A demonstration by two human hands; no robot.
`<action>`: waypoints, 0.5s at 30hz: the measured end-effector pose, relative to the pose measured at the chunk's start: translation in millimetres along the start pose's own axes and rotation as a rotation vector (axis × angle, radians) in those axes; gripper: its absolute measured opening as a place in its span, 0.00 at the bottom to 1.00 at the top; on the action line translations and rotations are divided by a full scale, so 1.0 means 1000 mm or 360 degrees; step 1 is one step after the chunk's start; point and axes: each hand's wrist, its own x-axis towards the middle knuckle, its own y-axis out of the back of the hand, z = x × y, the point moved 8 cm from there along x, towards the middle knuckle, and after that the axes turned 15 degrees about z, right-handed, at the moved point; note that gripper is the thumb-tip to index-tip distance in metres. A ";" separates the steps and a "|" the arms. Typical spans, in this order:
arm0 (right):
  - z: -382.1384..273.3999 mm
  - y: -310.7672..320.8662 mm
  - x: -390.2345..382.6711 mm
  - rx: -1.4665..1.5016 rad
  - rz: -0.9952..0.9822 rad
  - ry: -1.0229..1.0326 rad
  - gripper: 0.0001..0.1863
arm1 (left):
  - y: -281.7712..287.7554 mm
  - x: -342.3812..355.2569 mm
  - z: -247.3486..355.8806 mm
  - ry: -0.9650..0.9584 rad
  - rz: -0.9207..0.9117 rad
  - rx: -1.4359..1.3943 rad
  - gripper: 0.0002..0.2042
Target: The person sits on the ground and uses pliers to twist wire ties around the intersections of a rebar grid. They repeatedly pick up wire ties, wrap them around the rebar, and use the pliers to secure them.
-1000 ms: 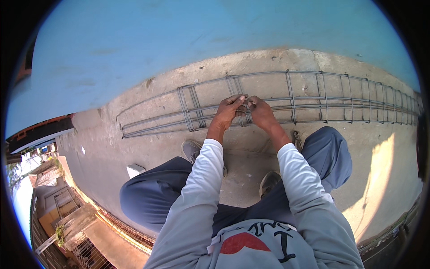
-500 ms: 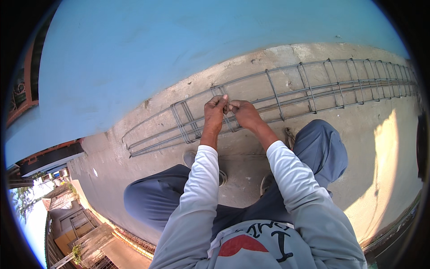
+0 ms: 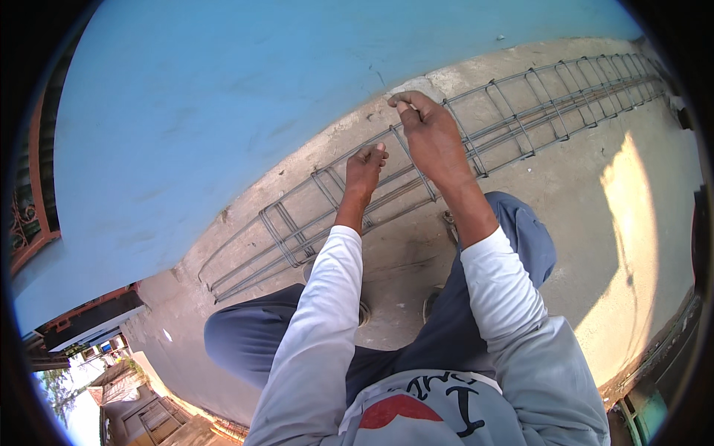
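A long cage of steel reinforcing bars [image 3: 277, 238] lies across the floor in front of my feet, its square stirrups strung along lengthwise bars. Over the cage, my left hand [image 3: 363, 175] is closed, thumb pressed to the fingers. Anything in that pinch is too small to name. Higher and to the right, my right hand [image 3: 433, 141] hovers above the cage's far side. Its thumb and forefinger are pinched together, and whatever lies between them cannot be made out. The two hands are apart.
Beyond the cage rises a blue wall [image 3: 223, 111]. The concrete floor [image 3: 573, 215] carries a sunlit patch at right. A small dark object [image 3: 450, 225] lies near my right knee. Buildings show at lower left.
The hands were together over the cage; my right hand has pulled away up and to the right, while the left stays near its place. The view has tilted slightly.
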 end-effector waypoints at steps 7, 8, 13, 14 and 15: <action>0.034 0.108 0.050 -0.0833 -0.0552 -0.0151 0.17 | -0.048 0.007 -0.041 -0.0390 0.0009 0.1013 0.15; 0.069 0.104 0.040 -0.0892 -0.0652 -0.0206 0.16 | -0.056 0.007 -0.040 -0.0452 0.0010 0.1012 0.15; 0.264 0.041 -0.030 -0.0906 -0.0770 -0.0244 0.15 | -0.065 0.010 -0.040 -0.0424 0.0044 0.0737 0.15; 0.286 0.038 -0.028 -0.0814 -0.0631 0.0004 0.15 | -0.079 0.008 -0.029 -0.0432 -0.0036 0.0707 0.15; 0.288 0.025 -0.033 -0.0679 -0.0635 -0.0262 0.15 | -0.072 0.009 -0.033 -0.0405 -0.0072 0.0722 0.15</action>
